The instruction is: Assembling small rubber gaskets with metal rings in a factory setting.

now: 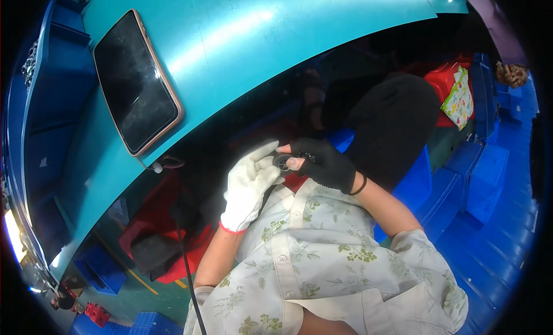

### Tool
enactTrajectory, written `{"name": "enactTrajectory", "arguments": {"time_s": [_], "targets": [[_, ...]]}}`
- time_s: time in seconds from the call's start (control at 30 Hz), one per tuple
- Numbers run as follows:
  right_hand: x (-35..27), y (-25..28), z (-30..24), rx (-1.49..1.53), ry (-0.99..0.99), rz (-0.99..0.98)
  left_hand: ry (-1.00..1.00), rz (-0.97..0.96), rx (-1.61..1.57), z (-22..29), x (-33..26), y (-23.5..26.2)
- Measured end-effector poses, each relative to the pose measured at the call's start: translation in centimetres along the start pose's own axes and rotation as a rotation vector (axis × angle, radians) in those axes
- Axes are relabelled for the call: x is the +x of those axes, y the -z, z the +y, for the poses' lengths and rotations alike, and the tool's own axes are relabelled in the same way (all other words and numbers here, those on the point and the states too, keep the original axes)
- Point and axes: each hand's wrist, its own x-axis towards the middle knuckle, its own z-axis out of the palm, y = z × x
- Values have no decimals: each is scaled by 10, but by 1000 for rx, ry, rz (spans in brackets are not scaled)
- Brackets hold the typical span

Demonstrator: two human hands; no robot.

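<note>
A small dark ring-shaped part (281, 163) with thin bits across its middle is held between my hands, in front of my body. My left hand (246, 182), in a white glove with a red cuff edge, has its fingers closed around the part's left side. From the right, my right hand (327, 165), in a black fingerless glove, pinches the same part with bare thumb and fingertip. The fingers cover much of it, so its exact kind does not show.
A turquoise table (230, 53) curves ahead, bearing a phone (135, 81) with a dark screen. Blue bins (487, 182) stand at the right, beside a red stool (440, 81) with a patterned cloth (459, 100). A dark cable (187, 260) hangs by my left arm.
</note>
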Motion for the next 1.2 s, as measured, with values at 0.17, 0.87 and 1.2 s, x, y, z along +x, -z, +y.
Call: {"name": "enactTrajectory", "arguments": {"time_s": [0.17, 0.87, 1.2], "targets": [[-1, -8, 6, 206, -73, 71, -5, 57, -13, 2, -1, -5], [-3, -9, -2, 28, -28, -4, -359, 133, 298, -17, -12, -10], [-2, -9, -6, -107, 211, 134, -105, 81, -230, -11, -4, 0]]}}
